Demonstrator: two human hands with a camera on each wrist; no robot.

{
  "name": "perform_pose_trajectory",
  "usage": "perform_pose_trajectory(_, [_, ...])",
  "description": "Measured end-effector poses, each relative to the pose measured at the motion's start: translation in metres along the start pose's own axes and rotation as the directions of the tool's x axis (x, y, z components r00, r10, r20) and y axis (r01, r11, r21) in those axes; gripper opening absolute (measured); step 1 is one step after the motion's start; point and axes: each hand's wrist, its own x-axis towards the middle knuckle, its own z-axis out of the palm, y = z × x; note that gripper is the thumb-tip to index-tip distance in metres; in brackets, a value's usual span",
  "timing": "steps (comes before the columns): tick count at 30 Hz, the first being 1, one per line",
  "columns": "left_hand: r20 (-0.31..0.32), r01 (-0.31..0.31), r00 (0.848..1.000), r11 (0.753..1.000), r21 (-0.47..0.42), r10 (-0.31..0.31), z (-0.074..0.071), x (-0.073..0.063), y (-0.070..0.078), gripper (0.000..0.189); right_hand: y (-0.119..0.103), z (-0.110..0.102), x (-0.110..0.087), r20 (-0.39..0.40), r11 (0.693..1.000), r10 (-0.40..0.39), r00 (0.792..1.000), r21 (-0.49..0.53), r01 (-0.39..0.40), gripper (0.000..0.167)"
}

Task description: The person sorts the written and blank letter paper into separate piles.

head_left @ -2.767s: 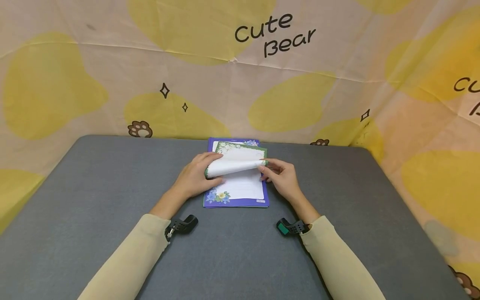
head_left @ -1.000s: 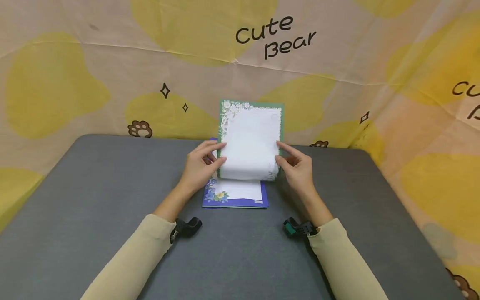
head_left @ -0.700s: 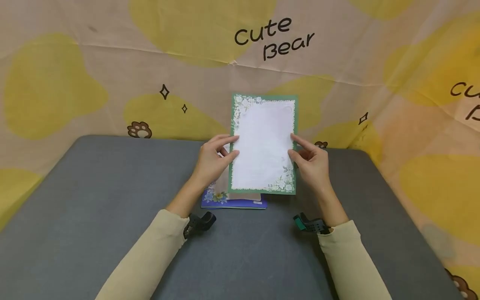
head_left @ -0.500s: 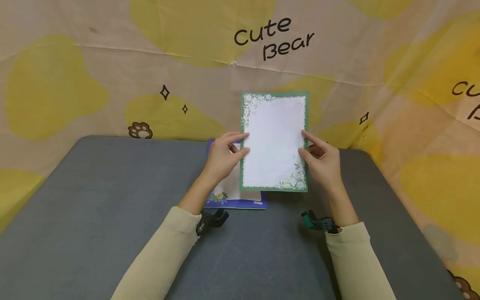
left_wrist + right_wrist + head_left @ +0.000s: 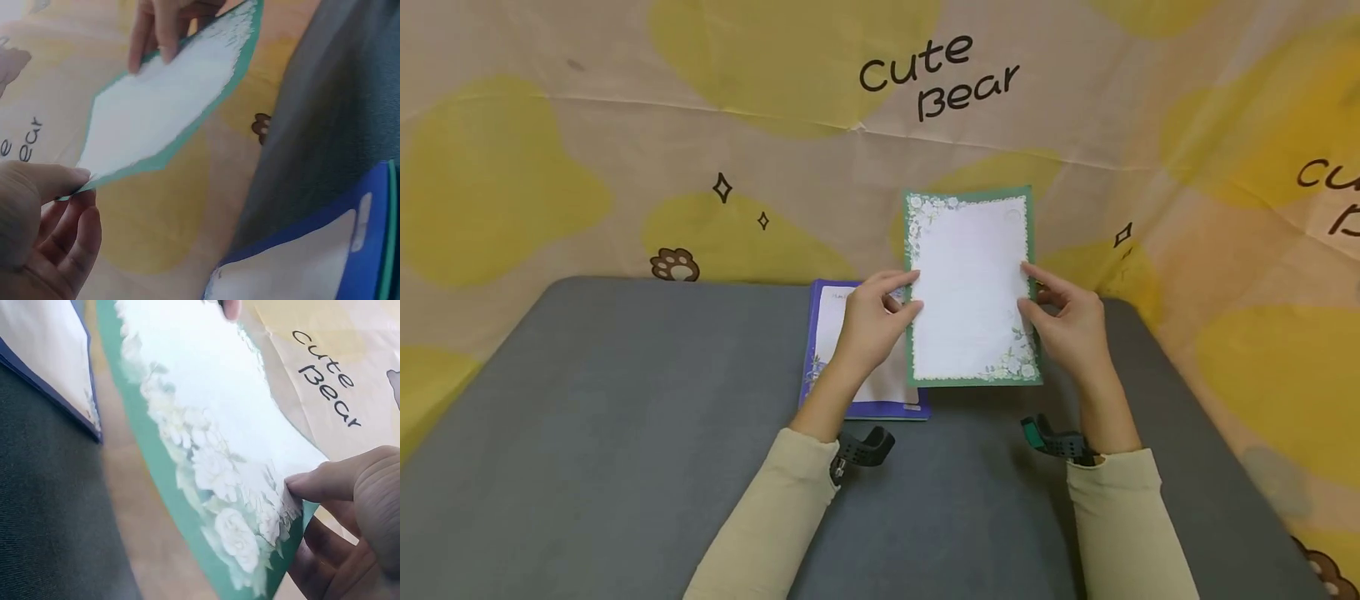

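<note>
A sheet of paper (image 5: 966, 287) with a green border and white flowers at two corners is held up over the table, facing the head camera. My left hand (image 5: 880, 321) pinches its left edge between thumb and fingers. On the opposite edge, my right hand (image 5: 1070, 325) pinches it the same way. Behind and left of the sheet lies a stack of purple-bordered paper (image 5: 887, 408), partly hidden by the sheet and my left hand. In the left wrist view a green edge shows under the stack's blue-purple top sheet (image 5: 294, 262).
The grey table (image 5: 625, 417) reaches back to a hanging cloth (image 5: 790, 167) with yellow patches, paw prints and "cute bear" lettering. Each wrist wears a black camera band, the left one (image 5: 865, 447) close to the stack's front edge.
The green-bordered sheet has come up off the purple stack, unrolled flat and moved right. Both hands have travelled right with it, uncovering more of the stack's left side.
</note>
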Motion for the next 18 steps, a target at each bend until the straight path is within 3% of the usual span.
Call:
perform_pose_trajectory(9, [0.080, 0.043, 0.995, 0.992, 0.120, -0.053, 0.019, -0.004, -0.008, 0.043, 0.006, -0.010, 0.001, 0.054, 0.992, 0.100, 0.994, -0.083, -0.096, 0.043])
perform_pose_trajectory(18, [0.152, 0.076, 0.983, 0.983, 0.170, -0.103, 0.032, -0.008, -0.018, 0.045, 0.019, -0.013, 0.001, 0.119, 0.975, 0.180, 0.976, -0.153, -0.161, 0.042])
